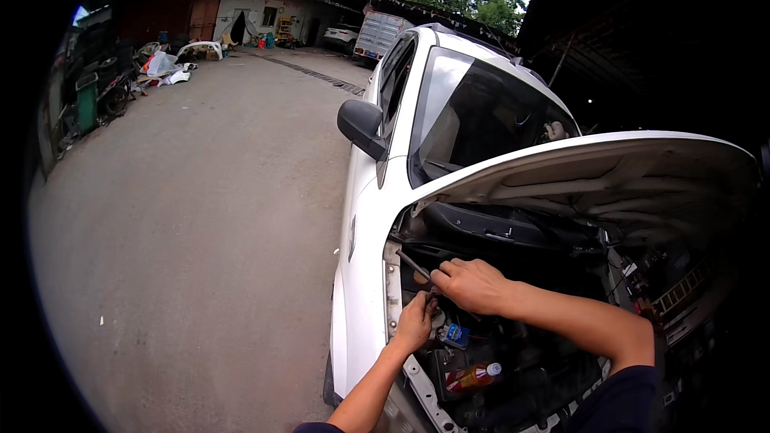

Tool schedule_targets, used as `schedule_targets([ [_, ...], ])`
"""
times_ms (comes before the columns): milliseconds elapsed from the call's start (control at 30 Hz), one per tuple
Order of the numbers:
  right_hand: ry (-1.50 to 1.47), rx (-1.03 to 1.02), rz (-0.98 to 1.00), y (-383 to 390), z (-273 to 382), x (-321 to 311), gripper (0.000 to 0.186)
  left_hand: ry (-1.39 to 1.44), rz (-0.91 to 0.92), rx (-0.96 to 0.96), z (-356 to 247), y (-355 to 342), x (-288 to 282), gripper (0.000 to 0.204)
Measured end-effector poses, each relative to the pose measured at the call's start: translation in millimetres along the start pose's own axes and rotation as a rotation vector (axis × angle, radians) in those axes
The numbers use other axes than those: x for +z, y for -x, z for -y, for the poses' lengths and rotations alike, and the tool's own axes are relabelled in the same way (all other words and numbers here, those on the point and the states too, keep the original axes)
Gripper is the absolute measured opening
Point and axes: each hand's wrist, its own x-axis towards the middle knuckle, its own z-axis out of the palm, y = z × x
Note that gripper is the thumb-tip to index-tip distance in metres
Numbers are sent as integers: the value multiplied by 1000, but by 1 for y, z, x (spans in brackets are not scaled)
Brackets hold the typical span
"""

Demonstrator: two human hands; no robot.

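Our right grip (473,285) looks closed on a rod (413,265), slanting toward 10 o'clock in the engine bay (529,353); whether our left grip (414,322) holds anything, we cannot tell. We seem to be working two-handed; the next move likely calls for steadiness, clear of the bottle (470,378) at 5 o'clock.

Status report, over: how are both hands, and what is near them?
Right hand on dark rod. Left hand close beside, fingers curled, its hold unclear. Nearby: blue box, capped bottle.

The right hand (473,285) hides 1 end of the dark rod (413,264); sleeves (616,402) cut off.
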Motion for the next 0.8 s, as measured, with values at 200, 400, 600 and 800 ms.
schedule_targets([
  [200,425,-649,-96,4,-21,-21,26,1,69,-4,-9,9,5,21],
  [400,-515,319,186,-6,1,14,51,22,31,14,-4,13,7,19],
  [600,162,-282,-2,-10,-9,-26,40,-23,71,6,4,15,1,19],
  [800,351,-766,-208,-10,-26,-10,22,-5,37,57,7,17,6,18],
])
